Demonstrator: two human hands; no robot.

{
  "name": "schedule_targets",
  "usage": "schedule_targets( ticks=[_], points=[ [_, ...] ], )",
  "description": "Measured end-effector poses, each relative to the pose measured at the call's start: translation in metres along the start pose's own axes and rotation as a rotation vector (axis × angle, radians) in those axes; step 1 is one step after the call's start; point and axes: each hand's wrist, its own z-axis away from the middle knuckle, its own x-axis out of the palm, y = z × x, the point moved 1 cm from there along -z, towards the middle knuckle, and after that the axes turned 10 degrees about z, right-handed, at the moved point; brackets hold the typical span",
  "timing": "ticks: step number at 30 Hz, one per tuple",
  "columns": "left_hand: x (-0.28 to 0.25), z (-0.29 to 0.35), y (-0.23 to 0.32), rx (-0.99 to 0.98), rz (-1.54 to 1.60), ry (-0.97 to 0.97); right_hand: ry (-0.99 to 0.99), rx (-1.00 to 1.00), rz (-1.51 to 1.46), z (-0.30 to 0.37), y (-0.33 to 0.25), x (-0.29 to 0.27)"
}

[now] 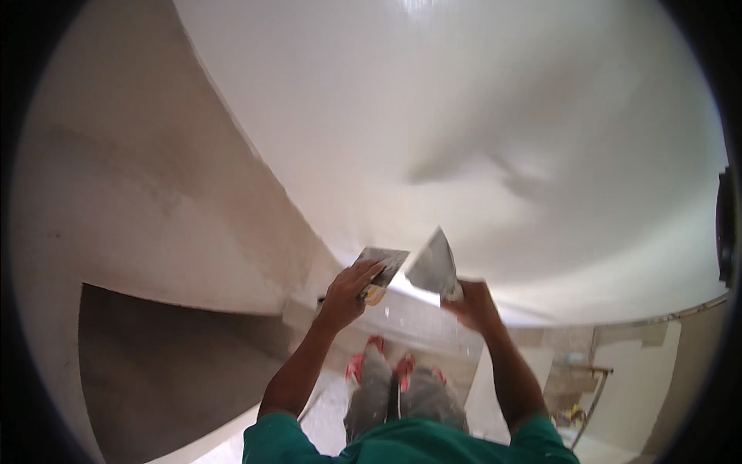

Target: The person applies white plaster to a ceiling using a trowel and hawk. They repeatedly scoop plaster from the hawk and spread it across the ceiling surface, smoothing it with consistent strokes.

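Observation:
In front of my body, my left hand (346, 296) grips a rectangular plastering trowel (386, 258), its grey blade smeared with pale material and a yellowish handle showing under my fingers. To its right, my right hand (473, 308) is closed round the handle of a wide putty knife (434, 267), whose broad triangular blade points up and left. The two blades are close together, with a narrow gap between them. Beyond them rises a smooth white wall (348, 116), on which soft shadows fall.
At the left, a beige wall (147, 178) meets the white one along a slanting edge, above a dark opening (170, 371). My feet, in red footwear (354, 368), stand below the tools near a ledge (417, 319). A metal-framed stand (593, 402) is at the lower right.

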Motion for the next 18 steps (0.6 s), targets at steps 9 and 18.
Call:
schedule_targets(
  ticks=[9, 18],
  points=[
    [-0.349, -0.293, 0.268, 0.658, -0.503, 0.666, 0.071, 0.385, -0.159, 0.138, -0.030, -0.016],
    [-0.494, -0.457, 0.460, 0.835, -0.903, 1.085, 0.208, 0.704, -0.466, 0.205, -0.050, 0.016]
  ],
)
